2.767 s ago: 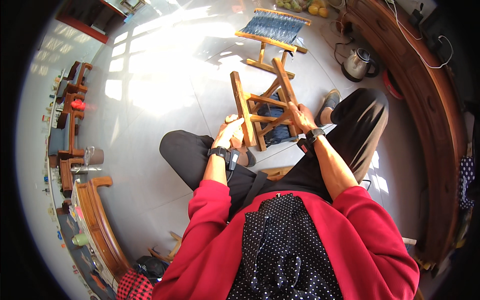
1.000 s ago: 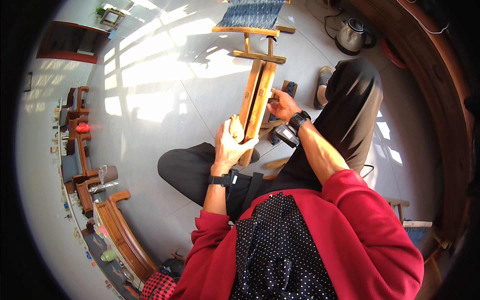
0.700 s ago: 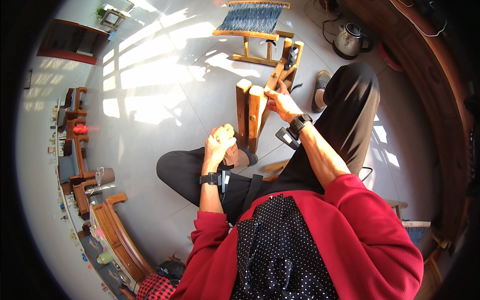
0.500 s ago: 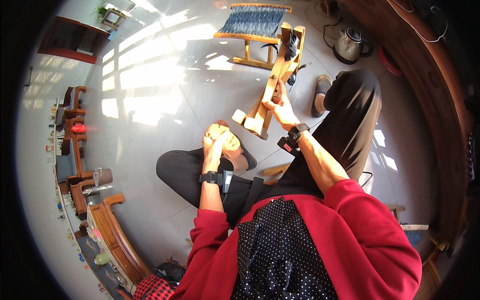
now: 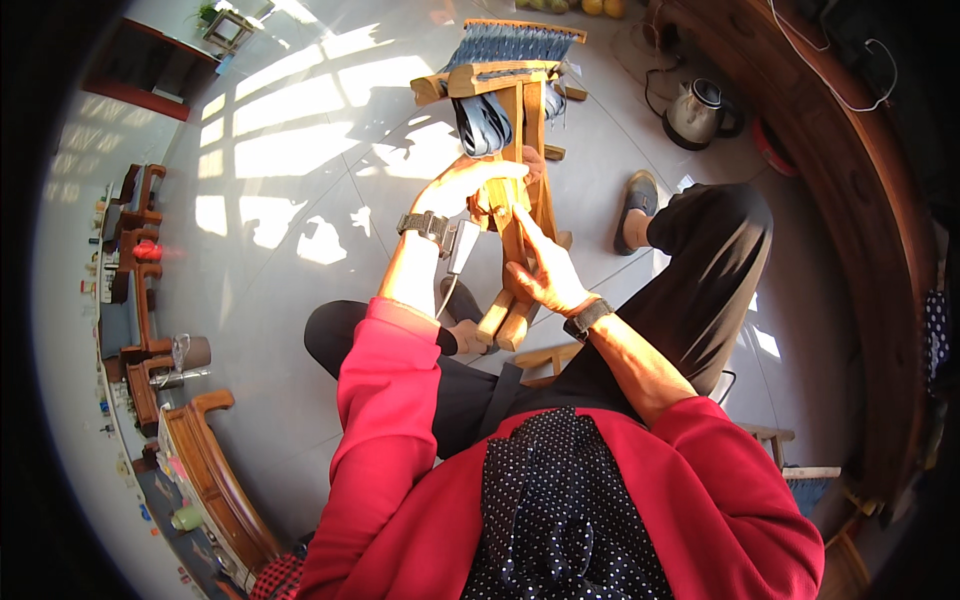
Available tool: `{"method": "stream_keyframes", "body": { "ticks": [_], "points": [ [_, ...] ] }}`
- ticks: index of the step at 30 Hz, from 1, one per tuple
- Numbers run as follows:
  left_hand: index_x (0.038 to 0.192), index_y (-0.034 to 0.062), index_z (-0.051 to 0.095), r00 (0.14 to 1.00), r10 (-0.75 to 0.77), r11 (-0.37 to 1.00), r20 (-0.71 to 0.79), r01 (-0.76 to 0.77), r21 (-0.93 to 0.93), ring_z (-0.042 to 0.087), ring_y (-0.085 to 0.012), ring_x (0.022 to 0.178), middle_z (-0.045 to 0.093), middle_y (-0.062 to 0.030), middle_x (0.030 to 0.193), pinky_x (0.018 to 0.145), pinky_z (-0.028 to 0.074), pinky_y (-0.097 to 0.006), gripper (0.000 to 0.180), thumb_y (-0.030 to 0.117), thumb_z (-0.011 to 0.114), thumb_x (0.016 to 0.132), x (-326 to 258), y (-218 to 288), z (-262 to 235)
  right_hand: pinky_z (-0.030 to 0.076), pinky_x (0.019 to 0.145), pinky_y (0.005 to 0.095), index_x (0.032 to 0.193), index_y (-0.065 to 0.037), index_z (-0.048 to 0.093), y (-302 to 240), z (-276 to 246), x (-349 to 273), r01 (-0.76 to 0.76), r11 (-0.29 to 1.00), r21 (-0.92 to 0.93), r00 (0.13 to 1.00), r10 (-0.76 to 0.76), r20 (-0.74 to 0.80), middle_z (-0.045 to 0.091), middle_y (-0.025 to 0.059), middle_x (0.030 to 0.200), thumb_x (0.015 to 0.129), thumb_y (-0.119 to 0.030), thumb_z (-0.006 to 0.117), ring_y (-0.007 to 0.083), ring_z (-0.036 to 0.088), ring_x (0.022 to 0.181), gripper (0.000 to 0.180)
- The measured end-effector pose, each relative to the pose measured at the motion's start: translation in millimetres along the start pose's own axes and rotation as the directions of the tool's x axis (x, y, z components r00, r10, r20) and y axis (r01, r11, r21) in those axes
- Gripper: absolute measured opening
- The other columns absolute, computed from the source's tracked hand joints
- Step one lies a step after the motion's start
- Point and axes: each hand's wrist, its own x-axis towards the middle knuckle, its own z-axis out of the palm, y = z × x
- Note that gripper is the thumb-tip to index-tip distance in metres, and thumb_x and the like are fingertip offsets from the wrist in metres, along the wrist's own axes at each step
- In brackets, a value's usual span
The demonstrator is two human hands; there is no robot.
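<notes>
A folding wooden stool frame [image 5: 512, 115] is held up in front of me, its crossed legs pointing toward me. A looped bundle of grey-blue strips [image 5: 484, 125] hangs from the left of its top bar. My left hand [image 5: 470, 185] reaches around the frame near where the legs cross, fingers over the wood; part of the hand is hidden behind it. Lower down, my right hand [image 5: 548, 268] grips the leg from the right side, with thumb and fingers against the wood. Just beyond stands a stool with a woven blue seat [image 5: 515, 42].
A metal kettle [image 5: 697, 112] stands on the tiled floor at the far right, beside a long dark wooden cabinet [image 5: 850, 170]. Carved wooden seats [image 5: 225, 480] line the left wall. Another small stool [image 5: 808, 474] is near my right side.
My left hand has risen from beside my left knee and taken hold of the frame. The frame has turned more upright and shifted left, showing the strip bundle. My right hand has come lower.
</notes>
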Motion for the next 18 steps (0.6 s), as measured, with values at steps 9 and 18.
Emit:
{"method": "stream_keyframes", "body": {
  "ticks": [9, 18],
  "points": [
    [0.128, 0.0062, 0.054, 0.794, 0.461, 0.887, -0.397, -0.399, 0.233, 0.064, -0.0153, 0.096, 0.064, -0.0048, 0.112, 0.078, 0.056, -0.031, 0.039, 0.024, 0.068, 0.095, 32, -141, 27, 0.050, 0.092, 0.0299, 0.136, -0.002, 0.058, 14, -61, 27, -0.173, 0.859, 0.482, 0.908, 0.328, -0.259, 0.068, 0.0042, 0.119, 0.098, -0.017, 0.065, 0.0135, 0.062, 0.111, 0.041],
    [0.110, 0.0116, 0.068, 0.577, 0.668, 0.582, -0.470, -0.011, 0.813, 0.057, -0.0330, 0.112, 0.065, -0.0063, 0.107, 0.088, 0.048, -0.047, 0.030, 0.020, 0.072, 0.082, 16, -237, 90, 0.050, 0.101, 0.0387, 0.141, 0.003, 0.049, -21, -68, 31, -0.354, 0.934, -0.043, 0.933, 0.356, 0.045, 0.065, 0.0222, 0.125, 0.060, -0.055, 0.095, 0.0291, 0.065, 0.116, 0.110]
  ]
}}
